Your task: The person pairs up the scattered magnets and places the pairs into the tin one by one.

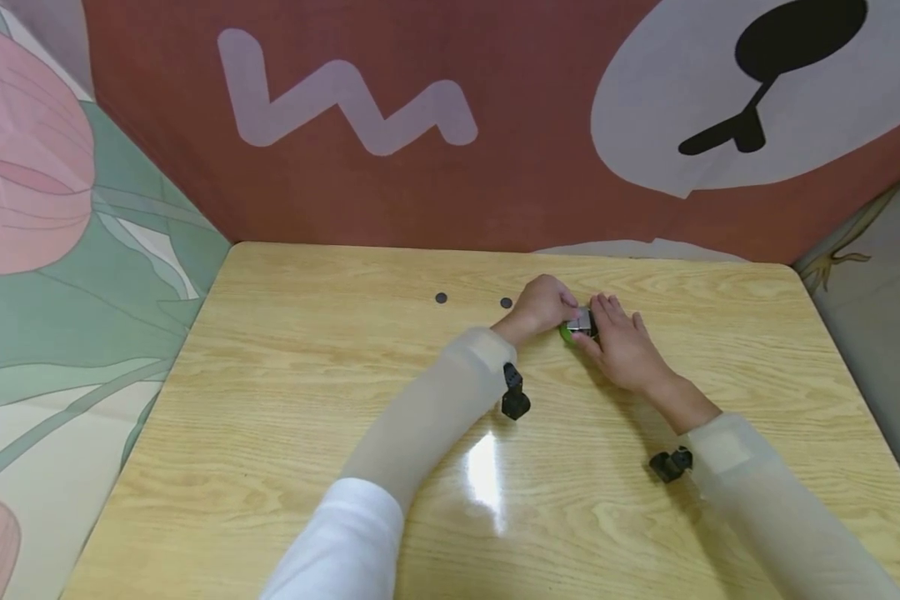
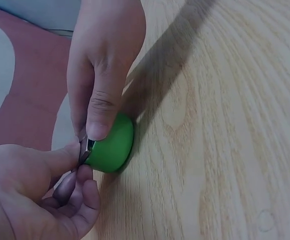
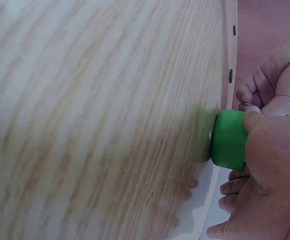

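Note:
A small round green object (image 1: 567,335) stands on the table, with a shiny silver piece (image 1: 579,320) on its top. My right hand (image 1: 630,350) holds the green object from the right, thumb on the near side and fingers on the far side. From the left, my left hand (image 1: 542,304) pinches the edge of the silver piece. In the left wrist view the left fingers curl beneath a smooth, glossy surface (image 2: 65,187); I cannot tell whether it belongs to the silver piece. The green side (image 3: 229,140) shows plainly in the right wrist view.
Two small dark discs (image 1: 441,297) lie to the left of the hands, towards the back of the wooden table (image 1: 270,400). A red patterned backdrop (image 1: 390,192) rises behind the table's far edge.

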The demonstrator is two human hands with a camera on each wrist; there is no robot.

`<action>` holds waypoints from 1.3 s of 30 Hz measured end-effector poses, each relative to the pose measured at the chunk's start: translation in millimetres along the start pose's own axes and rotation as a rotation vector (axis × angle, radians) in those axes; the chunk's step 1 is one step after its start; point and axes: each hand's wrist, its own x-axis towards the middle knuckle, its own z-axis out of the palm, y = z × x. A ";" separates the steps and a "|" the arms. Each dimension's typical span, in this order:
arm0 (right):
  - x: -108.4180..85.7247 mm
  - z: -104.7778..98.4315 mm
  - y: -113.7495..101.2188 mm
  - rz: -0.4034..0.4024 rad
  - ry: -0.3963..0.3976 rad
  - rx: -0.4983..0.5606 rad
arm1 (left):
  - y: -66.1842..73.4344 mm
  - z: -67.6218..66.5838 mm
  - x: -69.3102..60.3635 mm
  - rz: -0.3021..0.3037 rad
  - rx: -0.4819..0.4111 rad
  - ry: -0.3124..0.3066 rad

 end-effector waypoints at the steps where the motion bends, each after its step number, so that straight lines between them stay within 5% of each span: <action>1: -0.2 -0.2 0.7 0.001 -0.001 -0.001 | 1.0 -0.1 0.3 0.009 0.018 -0.003; 6: -0.3 -0.5 1.4 -0.001 -0.002 -0.003 | 3.4 1.8 1.2 0.029 0.083 0.012; 21: 1.5 -4.0 -2.8 0.004 -0.001 0.007 | 9.4 13.0 4.9 -0.096 0.107 0.073; 29: 1.7 -1.8 -0.2 0.000 0.002 0.019 | 5.8 21.0 12.5 -0.092 0.250 0.040; 39: 0.3 -1.2 -1.0 0.003 -0.003 0.025 | 5.3 22.5 9.8 -0.112 0.211 0.055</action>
